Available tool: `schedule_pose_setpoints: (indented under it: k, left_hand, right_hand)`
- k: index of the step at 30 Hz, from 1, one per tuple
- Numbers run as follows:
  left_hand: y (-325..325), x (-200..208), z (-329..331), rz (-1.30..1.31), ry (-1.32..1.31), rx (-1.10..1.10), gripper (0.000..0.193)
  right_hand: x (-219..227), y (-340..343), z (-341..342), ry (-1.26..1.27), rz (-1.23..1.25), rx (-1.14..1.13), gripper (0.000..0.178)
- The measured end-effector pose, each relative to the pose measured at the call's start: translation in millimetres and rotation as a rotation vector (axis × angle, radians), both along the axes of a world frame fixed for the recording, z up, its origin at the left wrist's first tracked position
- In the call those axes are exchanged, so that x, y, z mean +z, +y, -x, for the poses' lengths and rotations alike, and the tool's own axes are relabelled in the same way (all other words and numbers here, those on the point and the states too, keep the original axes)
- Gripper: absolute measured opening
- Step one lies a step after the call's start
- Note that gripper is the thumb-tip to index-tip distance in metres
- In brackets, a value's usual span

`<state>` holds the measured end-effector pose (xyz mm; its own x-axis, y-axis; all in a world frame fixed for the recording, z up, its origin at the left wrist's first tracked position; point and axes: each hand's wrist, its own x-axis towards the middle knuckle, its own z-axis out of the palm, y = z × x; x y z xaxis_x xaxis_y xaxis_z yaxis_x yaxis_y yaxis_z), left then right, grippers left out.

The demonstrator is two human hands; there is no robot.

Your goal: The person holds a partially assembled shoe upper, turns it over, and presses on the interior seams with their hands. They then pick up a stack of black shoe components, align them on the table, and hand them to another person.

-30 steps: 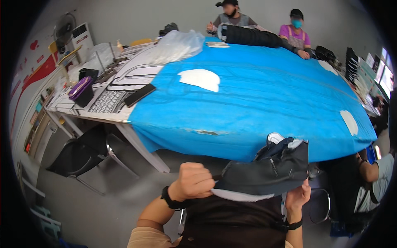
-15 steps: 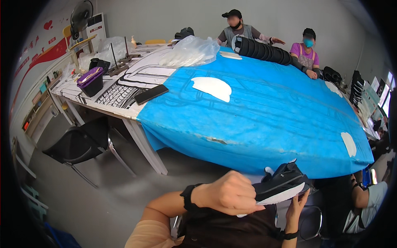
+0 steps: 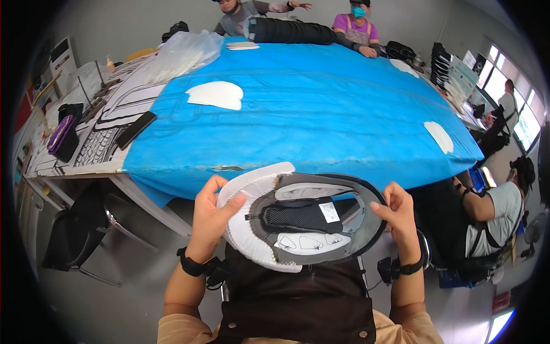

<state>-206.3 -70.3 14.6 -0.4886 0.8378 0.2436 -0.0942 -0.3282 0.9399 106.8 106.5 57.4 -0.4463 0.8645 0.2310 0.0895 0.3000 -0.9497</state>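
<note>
Indoors, blue-covered table [image 3: 321,120], grey wall [image 3: 137,20], black chair [image 3: 69,241] (lower left), both hands [image 3: 209,213] gripping a shoe upper [image 3: 297,218]

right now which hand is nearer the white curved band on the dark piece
Left. The left hand grips the white curved band, thumb on top of it; the right hand is at the opposite end, pinching the rim of the dark piece.

open floor [image 3: 137,304] right of chair [image 3: 74,229], table [image 3: 321,132] ahead

Dark shoe upper [image 3: 299,218], inside showing, white pleated left end, held crosswise
</note>
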Motion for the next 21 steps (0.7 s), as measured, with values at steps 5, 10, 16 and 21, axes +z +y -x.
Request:
schedule_pose_setpoints:
  k: [5,10,16,21]
  left_hand:
    - [-1.7,-44.2,3.0,0.027,-0.439,-0.231,0.016]
    - [-4.3,-98.0,-2.6,0.193,-0.378,-0.219,0.009]
    - [-20.1,-151.2,-31.6,0.327,0.869,0.298,0.010]
    - [-8.7,-115.4,-9.9,0.518,1.245,0.251,0.015]
  right_hand:
    - [4.9,4.4,0.9,-0.071,0.386,0.216,0.035]
    - [-56.0,32.0,-0.9,-0.017,0.542,0.231,0.031]
    - [-99.1,7.9,-0.2,-0.155,0.216,0.126,0.029]
    - [-116.7,-2.2,15.0,-0.133,-0.333,-0.059,0.025]
